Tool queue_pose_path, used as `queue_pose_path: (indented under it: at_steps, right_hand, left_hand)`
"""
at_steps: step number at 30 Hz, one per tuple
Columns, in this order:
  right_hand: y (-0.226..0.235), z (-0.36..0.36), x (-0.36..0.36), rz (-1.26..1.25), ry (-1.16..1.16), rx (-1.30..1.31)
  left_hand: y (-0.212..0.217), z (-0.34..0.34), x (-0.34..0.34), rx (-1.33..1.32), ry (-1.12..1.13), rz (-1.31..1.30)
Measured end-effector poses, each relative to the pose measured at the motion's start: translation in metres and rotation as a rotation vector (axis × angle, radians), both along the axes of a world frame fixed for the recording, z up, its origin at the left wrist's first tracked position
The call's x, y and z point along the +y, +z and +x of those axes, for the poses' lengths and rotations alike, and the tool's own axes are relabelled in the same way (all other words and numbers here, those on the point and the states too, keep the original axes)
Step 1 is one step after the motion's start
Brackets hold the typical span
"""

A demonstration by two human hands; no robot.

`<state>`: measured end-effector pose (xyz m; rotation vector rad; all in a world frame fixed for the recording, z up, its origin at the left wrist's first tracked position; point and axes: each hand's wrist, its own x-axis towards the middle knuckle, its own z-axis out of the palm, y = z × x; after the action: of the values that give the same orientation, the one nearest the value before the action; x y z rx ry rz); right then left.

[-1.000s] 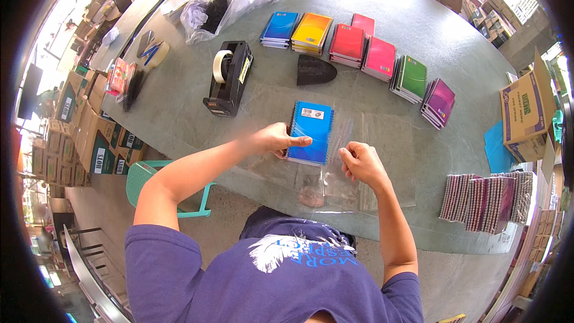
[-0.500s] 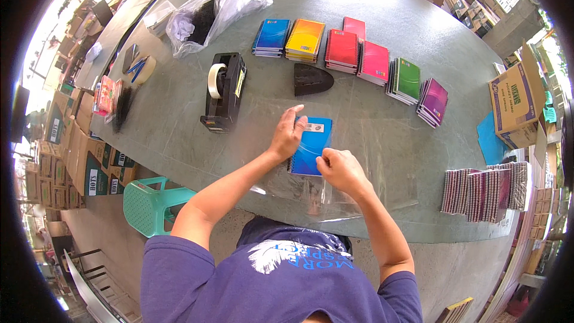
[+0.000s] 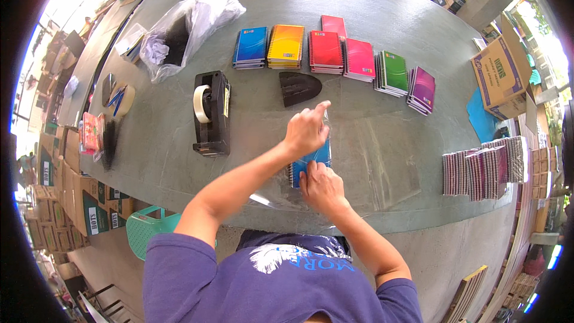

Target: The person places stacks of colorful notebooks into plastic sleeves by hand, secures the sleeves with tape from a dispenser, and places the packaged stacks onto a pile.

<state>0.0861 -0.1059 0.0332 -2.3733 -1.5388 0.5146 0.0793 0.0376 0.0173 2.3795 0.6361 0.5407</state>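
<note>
A blue spiral notebook (image 3: pixel 320 154) lies in front of me on clear plastic sheeting (image 3: pixel 382 155), its coil toward the left. Glossy plastic shows over the upper end of its cover. At that end my left hand (image 3: pixel 306 131) is closed on the clear plastic, one finger pointing away from me; the exact grip is partly hidden. My right hand (image 3: pixel 323 186) holds the notebook's near end, fingers bent over the cover and thumb near the coil side. Between them, part of the blue cover stays visible.
Beyond lie a black wedge-shaped object (image 3: pixel 300 88) and notebook stacks in blue (image 3: pixel 250 46), yellow (image 3: pixel 286 45), red (image 3: pixel 326 51), pink (image 3: pixel 359 58), green (image 3: pixel 392 72) and purple (image 3: pixel 421 90). A tape dispenser (image 3: pixel 213 113) and plastic bag (image 3: pixel 188 33) stand left; a carton (image 3: pixel 501 75) and bundled notebooks (image 3: pixel 484 170) right.
My left hand has moved from the cover to the notebook's far end, with plastic at its fingers. My right hand has shifted left and nearer to me, onto the near end.
</note>
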Motion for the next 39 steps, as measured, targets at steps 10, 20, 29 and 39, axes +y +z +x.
queue_pose_path:
  at_steps: [10,20,29,39]
  right_hand:
    - [0.016,0.022,-0.006,0.038,0.104,0.085]
    - [0.011,0.039,0.001,0.116,0.195,-0.093]
    - [0.014,0.055,0.011,0.051,0.337,-0.122]
    - [0.013,0.07,0.015,0.026,0.429,-0.048]
  left_hand:
    - [-0.046,0.047,0.083,-0.068,-0.617,0.157]
    - [-0.011,0.021,0.1,0.688,-0.622,-0.261]
    - [0.008,-0.084,0.081,0.166,0.103,-0.591]
    - [0.006,-0.144,-0.019,0.325,0.225,-1.047]
